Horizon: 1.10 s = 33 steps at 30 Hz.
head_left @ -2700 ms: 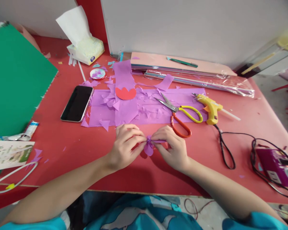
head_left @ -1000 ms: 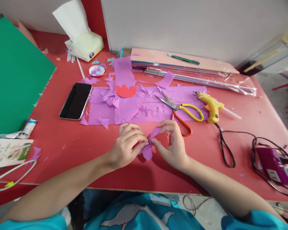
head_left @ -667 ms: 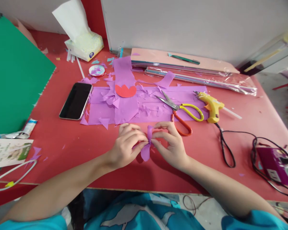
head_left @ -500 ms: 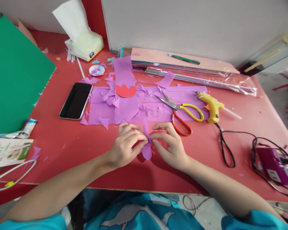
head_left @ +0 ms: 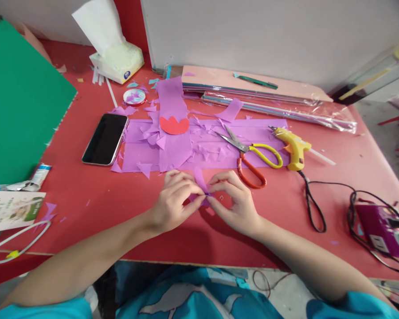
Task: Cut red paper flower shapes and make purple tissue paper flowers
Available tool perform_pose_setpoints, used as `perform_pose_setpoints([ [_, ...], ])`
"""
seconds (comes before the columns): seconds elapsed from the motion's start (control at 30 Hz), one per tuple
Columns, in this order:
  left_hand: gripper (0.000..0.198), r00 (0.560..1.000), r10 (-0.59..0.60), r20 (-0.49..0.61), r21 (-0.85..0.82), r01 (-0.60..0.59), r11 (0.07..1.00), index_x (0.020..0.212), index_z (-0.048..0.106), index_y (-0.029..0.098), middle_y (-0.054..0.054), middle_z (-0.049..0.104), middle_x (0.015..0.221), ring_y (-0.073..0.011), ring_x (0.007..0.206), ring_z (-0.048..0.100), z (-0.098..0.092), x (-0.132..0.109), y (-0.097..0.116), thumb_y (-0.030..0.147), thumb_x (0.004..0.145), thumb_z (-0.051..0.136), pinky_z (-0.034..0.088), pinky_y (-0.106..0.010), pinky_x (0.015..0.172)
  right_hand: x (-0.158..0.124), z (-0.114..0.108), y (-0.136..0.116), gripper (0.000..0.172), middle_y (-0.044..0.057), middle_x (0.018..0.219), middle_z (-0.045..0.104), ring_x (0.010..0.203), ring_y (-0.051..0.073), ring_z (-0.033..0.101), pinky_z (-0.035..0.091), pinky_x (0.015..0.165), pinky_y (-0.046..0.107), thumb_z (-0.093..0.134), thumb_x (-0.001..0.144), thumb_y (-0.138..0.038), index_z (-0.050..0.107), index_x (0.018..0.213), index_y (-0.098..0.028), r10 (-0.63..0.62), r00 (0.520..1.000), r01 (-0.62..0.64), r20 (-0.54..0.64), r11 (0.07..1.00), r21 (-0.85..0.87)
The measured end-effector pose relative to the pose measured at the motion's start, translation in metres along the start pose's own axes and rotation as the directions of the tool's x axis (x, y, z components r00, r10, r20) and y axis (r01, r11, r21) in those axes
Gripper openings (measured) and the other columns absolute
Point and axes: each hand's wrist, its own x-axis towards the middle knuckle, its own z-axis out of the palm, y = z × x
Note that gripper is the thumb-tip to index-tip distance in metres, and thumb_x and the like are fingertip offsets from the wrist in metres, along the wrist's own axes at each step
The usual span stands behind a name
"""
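Note:
Between my two hands is a small purple paper piece (head_left: 200, 177), pinched at its middle, with one strip sticking up and the rest mostly hidden behind my fingers. My left hand (head_left: 177, 199) is closed on it from the left, thumb and forefinger together. From the right, my right hand (head_left: 234, 204) pinches the same spot, its other fingers curled. Just beyond lie purple paper sheets (head_left: 138, 150) strewn with cut scraps, and a red scalloped paper piece (head_left: 174, 126) on top. Scissors (head_left: 242, 148) with one yellow and one red handle rest with blades parted, right of the scraps.
A yellow glue gun (head_left: 295, 148) lies at the right, its cord near a purple box (head_left: 382, 230). A phone (head_left: 105, 139), tissue pack (head_left: 119, 62) and green board (head_left: 20, 102) are on the left. Wrapped paper packs (head_left: 279, 110) and a green pen-like tool (head_left: 256, 82) lie along the back.
The purple paper piece has turned in my fingers: its upper strip leans left, and the rounded lower part that hung below has swung mostly out of sight. My hands stay nearly in place.

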Motion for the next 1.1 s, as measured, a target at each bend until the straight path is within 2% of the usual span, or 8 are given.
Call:
perform_pose_setpoints([
  [0.07,0.004,0.999,-0.049,-0.019,-0.029,0.048,0.998,0.077,0.054,0.018,-0.001,0.063,0.072,-0.016,0.077,0.057,0.0,0.0007,0.0002,0.015,0.077,0.057,0.043,-0.034,0.077,-0.0002,0.0,0.0014,0.01,0.005,0.081,0.056,0.077,0.018,0.054,0.047,0.07,0.037,0.057,0.075,-0.012,0.057,0.081,-0.02,-0.001,1.0,0.001,-0.017,1.0,0.013],
  [0.13,0.003,0.984,-0.174,-0.03,-0.071,0.172,0.983,0.081,0.055,0.017,-0.004,0.064,0.081,-0.0162,0.082,0.058,0.0008,0.0013,-0.0009,0.015,0.078,0.056,0.046,-0.032,0.075,-0.0006,-0.0001,0.0033,0.011,0.004,0.078,0.058,0.075,0.017,0.055,0.048,0.068,0.035,0.057,0.076,-0.012,0.057,0.083,-0.02,0.005,0.999,-0.003,-0.041,0.999,0.037],
  [0.27,0.011,0.872,-0.481,0.093,-0.296,0.486,0.822,0.089,0.055,0.017,-0.006,0.064,0.088,-0.0151,0.081,0.062,0.0046,0.0026,-0.0062,0.021,0.079,0.055,0.051,-0.028,0.072,-0.0018,0.0001,0.0072,0.01,0.002,0.077,0.059,0.074,0.016,0.055,0.047,0.068,0.033,0.057,0.078,-0.013,0.056,0.084,-0.021,0.057,0.994,-0.05,-0.093,0.996,0.075],
  [0.37,0.011,0.807,-0.532,0.257,-0.449,0.587,0.674,0.083,0.057,0.016,-0.004,0.065,0.08,-0.0152,0.075,0.063,0.0057,0.0042,-0.0085,0.025,0.077,0.058,0.052,-0.028,0.067,-0.0022,0.0002,0.0084,0.009,0.002,0.076,0.059,0.073,0.016,0.055,0.047,0.068,0.033,0.056,0.078,-0.013,0.056,0.082,-0.021,0.091,0.991,-0.085,-0.1,0.994,0.064],
  [0.5,0.012,0.761,-0.587,0.275,-0.473,0.639,0.606,0.077,0.057,0.015,-0.001,0.064,0.072,-0.0136,0.065,0.062,0.0034,0.0056,-0.0071,0.025,0.074,0.062,0.052,-0.025,0.058,-0.0017,0.0005,0.0086,0.009,0.001,0.073,0.059,0.069,0.015,0.055,0.046,0.065,0.031,0.057,0.076,-0.012,0.055,0.079,-0.02,0.111,0.988,-0.112,-0.105,0.994,-0.001],
  [0.6,0.011,0.781,-0.583,0.224,-0.453,0.613,0.648,0.076,0.056,0.015,-0.001,0.062,0.071,-0.0124,0.062,0.06,0.0022,0.0041,-0.0056,0.025,0.075,0.061,0.051,-0.024,0.055,-0.0013,0.001,0.0087,0.008,0.001,0.07,0.059,0.067,0.015,0.055,0.046,0.064,0.031,0.057,0.075,-0.012,0.055,0.076,-0.02,0.129,0.986,-0.135,-0.11,0.989,-0.054],
  [0.8,0.006,0.872,-0.483,0.081,-0.346,0.479,0.807,0.076,0.056,0.017,-0.004,0.065,0.081,-0.0154,0.074,0.062,0.0024,0.0007,-0.0016,0.019,0.074,0.061,0.051,-0.026,0.063,-0.0013,0.0024,0.009,0.006,0.002,0.066,0.059,0.065,0.017,0.056,0.046,0.064,0.034,0.056,0.075,-0.014,0.055,0.073,-0.02,0.087,0.991,-0.1,-0.1,0.986,-0.13],
  [1.1,0.006,0.909,-0.417,0.001,-0.272,0.402,0.874,0.078,0.055,0.017,-0.001,0.064,0.076,-0.0124,0.072,0.063,0.0018,-0.0002,-0.0004,0.013,0.075,0.058,0.051,-0.024,0.068,-0.0015,0.0026,0.0094,0.009,0.002,0.064,0.059,0.063,0.016,0.056,0.043,0.064,0.034,0.054,0.074,-0.01,0.053,0.071,-0.019,0.034,0.996,-0.048,-0.086,0.985,-0.165],
])
